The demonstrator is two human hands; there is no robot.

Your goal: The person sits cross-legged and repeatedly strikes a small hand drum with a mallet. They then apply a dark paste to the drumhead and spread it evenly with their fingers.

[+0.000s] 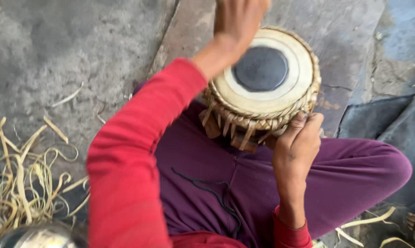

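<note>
- The small drum (262, 78) sits in your lap, leaning on your purple trousers (244, 183), with its round skin and dark middle spot facing up.
- Your right hand (298, 140) is curled around the woven straps on the near side of the drum. Keep that grip firm so the drum does not roll.
- Your left hand (239, 18) is up over the far rim. It is blurry and partly cut off, so you cannot tell if it is open or closed.
- Work near the rim, not on the dark spot.
- The stone floor (56, 50) has open room on your left.
- A heap of pale strips (23, 183) lies on the floor, well apart from the drum.
</note>
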